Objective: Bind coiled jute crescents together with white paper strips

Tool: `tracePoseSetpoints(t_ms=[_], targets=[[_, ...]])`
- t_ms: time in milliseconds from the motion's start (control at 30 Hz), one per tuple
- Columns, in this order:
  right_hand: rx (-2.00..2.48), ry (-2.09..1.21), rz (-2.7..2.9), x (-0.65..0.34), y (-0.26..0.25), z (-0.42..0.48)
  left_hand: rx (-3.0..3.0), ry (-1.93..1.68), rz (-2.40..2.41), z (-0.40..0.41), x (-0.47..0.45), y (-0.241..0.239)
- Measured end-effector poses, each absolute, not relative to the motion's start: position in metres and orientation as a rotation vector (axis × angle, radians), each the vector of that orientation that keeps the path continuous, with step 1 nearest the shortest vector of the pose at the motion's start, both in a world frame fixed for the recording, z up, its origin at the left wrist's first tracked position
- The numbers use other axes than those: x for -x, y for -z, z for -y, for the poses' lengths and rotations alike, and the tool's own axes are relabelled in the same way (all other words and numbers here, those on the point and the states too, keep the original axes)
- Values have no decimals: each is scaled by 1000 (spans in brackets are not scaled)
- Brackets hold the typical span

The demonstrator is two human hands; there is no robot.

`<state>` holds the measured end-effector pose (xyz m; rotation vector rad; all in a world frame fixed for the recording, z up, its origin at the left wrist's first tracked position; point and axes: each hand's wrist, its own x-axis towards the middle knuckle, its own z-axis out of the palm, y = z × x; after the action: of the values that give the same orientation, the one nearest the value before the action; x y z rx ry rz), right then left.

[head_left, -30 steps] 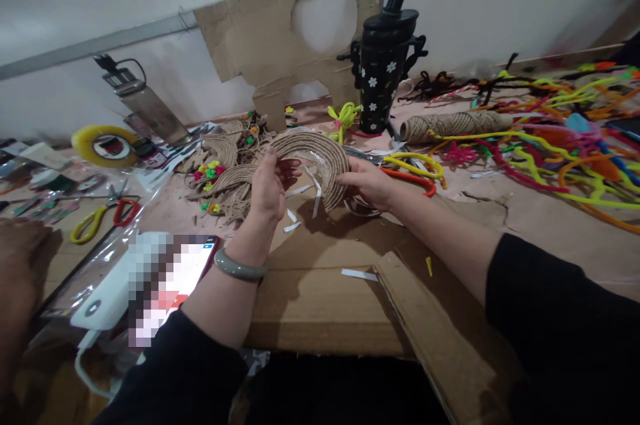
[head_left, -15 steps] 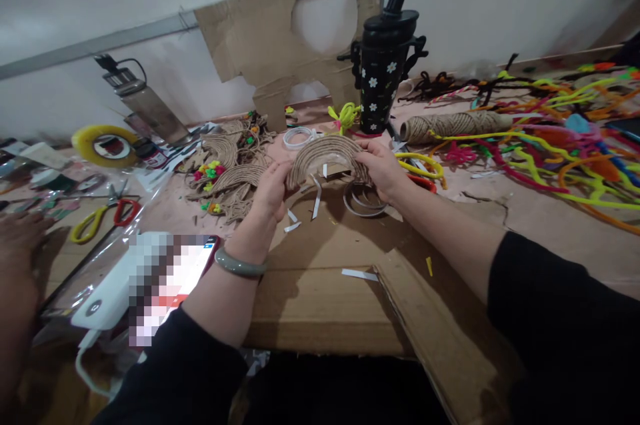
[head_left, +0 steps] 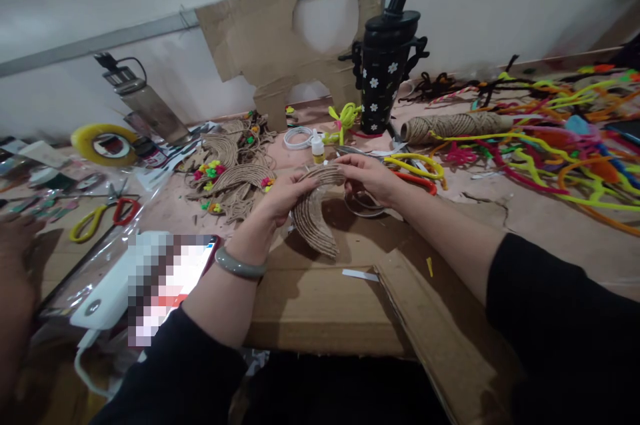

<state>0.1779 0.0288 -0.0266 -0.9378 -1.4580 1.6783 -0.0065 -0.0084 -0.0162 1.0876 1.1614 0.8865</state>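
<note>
Since half a second ago the jute-wrapped arch [head_left: 311,225] has been turned: it was held upright like a bridge, and now it is stood on one end, its curve bulging toward 9 o'clock. It is held above the cardboard sheet [head_left: 320,291] on the counter [head_left: 525,211], and whether its lower end touches the sheet cannot be told. The upper end is pinched by the fingers of the left hand [head_left: 285,197] from 9 o'clock and by the fingers of the right hand [head_left: 369,178] from 3 o'clock.

The arch is judged to be light and fairly stiff, since its shape is kept while only one end is gripped. The wound cord looks rough, so slipping is not expected, but the turns could be pulled loose at the cut ends. It is best held by the flat faces or the outer edge.

A small glue bottle [head_left: 317,147] stands at 12 o'clock from the arch, a pile of similar arches [head_left: 235,175] lies at 10 o'clock, and a black tumbler [head_left: 383,71] with white flowers stands at 1 o'clock. No writing can be read: the mark on the yellow tape roll [head_left: 105,143] is too small.
</note>
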Motion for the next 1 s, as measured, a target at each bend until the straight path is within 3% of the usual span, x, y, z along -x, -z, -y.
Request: tracePoseSetpoints(t_ms=[367,667,733,833,900,1000], targets=[[1053,-1584,1428,-173,20,-26,-1056,-856,-1173,10,1,20],[1171,-1250,1613,-179,14,-28,-959,-1050,-1165,5,5,20],[1163,-1064,1777,-193,10,-31,-943,-1093,-1168,4,5,19],[1297,-504,1997,-234,5,-45,-911,-1132,-1172,4,4,16],[1547,-131,2011,-271,4,-57,-886,-1149,-1164,4,4,15],[1965,132,1897,-325,7,-72,-865,-1197,-1153,3,4,15]])
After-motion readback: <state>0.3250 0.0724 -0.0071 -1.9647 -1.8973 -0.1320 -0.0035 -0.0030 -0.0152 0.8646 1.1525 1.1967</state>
